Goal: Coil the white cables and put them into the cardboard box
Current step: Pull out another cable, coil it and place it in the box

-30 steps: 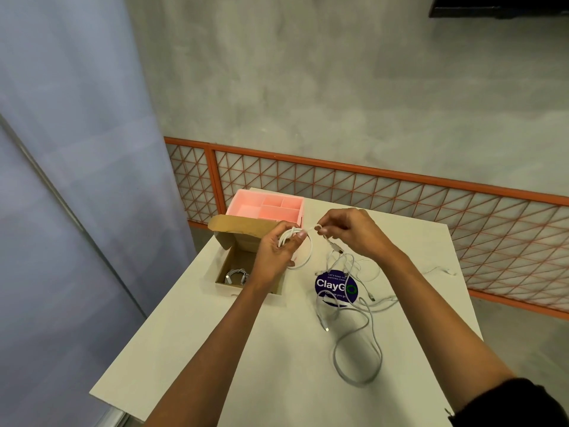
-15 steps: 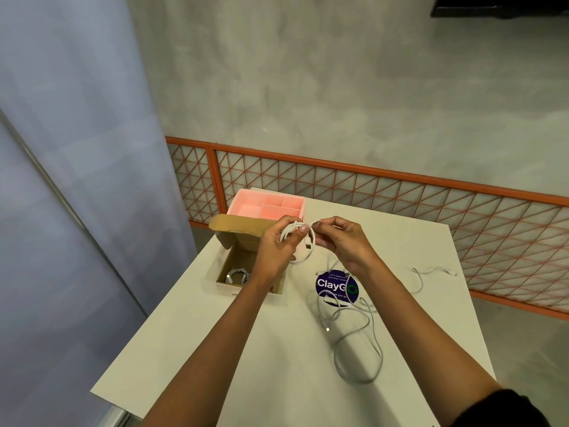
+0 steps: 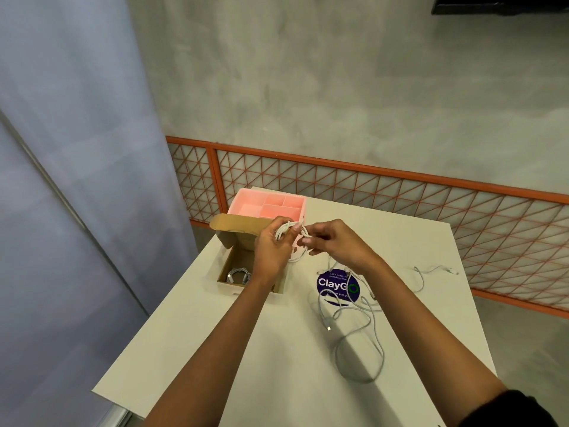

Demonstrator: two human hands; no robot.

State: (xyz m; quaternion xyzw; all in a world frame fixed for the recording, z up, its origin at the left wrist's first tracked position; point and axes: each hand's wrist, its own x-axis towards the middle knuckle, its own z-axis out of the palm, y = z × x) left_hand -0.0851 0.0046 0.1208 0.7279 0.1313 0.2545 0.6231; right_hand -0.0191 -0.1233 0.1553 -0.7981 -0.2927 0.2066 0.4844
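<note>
One coiled cable (image 3: pixel 237 276) already lies inside the cardboard box (image 3: pixel 238 254), the left hand (image 3: pixel 271 251) above its right edge grips a seemingly near-finished white coil (image 3: pixel 292 234) whose end the right hand (image 3: pixel 335 241) pinches, and loose cables (image 3: pixel 357 334) right of the box await coiling.

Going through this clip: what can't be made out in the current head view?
1. Cardboard box interior: partly covered by the left hand and forearm. One coiled cable shows inside; any others cannot be counted.
2. White cable coil: the left hand hides its loop count, and the right hand covers the part it pinches.
3. Loose cables: they overlap, so their number is unclear.
4. Sticker: small print too small to read.
5. Dark object, top right: cut off by the edge.
</note>
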